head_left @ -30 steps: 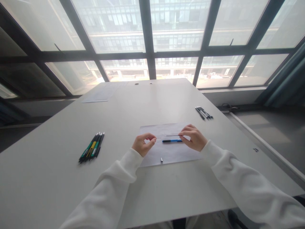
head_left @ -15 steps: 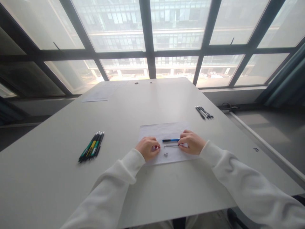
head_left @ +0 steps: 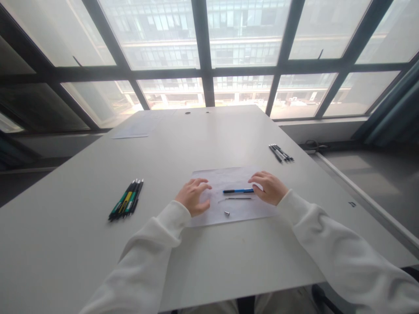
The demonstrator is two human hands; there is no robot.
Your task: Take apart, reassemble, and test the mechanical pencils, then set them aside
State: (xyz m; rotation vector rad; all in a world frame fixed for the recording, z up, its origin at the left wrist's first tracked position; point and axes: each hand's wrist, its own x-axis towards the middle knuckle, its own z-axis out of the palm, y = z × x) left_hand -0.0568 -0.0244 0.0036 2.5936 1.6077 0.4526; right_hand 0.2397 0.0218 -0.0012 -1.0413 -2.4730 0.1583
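A white sheet of paper (head_left: pixel 218 175) lies under both hands. On it rests a blue and black pen barrel (head_left: pixel 238 191), roughly crosswise to me. Just below the barrel lies a thin pen refill (head_left: pixel 238 199), with a faint thin piece near its left end that I cannot make out. A small silver pen tip (head_left: pixel 227 213) sits lower on the sheet. My left hand (head_left: pixel 194 197) is over the paper's left side, fingers apart and holding nothing. At the barrel's right end, my right hand (head_left: pixel 269 187) is also spread and empty; whether it touches the barrel I cannot tell.
Several green, yellow and black pens (head_left: pixel 126 199) lie bundled at the left of the white table (head_left: pixel 209 257). Several black and silver pens (head_left: pixel 280 153) lie at the right. Another paper sheet (head_left: pixel 132 128) is at the far left, before the windows.
My left hand has drawn left and its fingers have spread. My right hand has let go of the refill and moved slightly right and up. The pen tip has turned a little.
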